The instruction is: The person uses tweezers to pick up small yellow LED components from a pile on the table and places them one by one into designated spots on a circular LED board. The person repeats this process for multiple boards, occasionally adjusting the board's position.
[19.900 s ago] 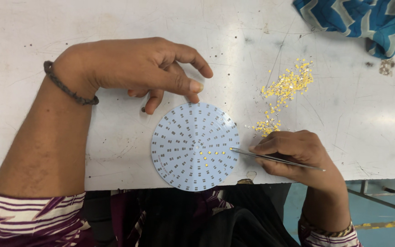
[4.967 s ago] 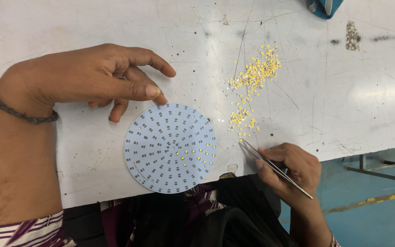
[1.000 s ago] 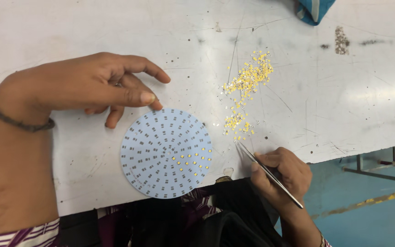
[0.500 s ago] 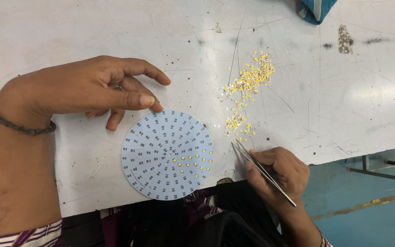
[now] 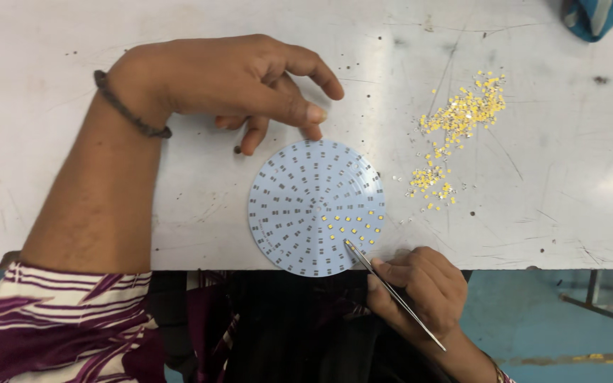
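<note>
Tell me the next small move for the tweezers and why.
Probably swing the tweezers in the right hand over to the loose yellow chips: their tips rest on the round board, where only a few pads carry chips.

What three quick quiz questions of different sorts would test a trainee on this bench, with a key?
1. True or false: the right hand holds thin metal tweezers whose tips rest on the round pale-blue circuit disc.
2. Which hand steadies the disc's far edge? A) left hand B) right hand
3. Fill in: the loose pile of small yellow chips lies on the scratched white table to the disc's ____.

Key: 1 true; 2 A; 3 right.
</note>
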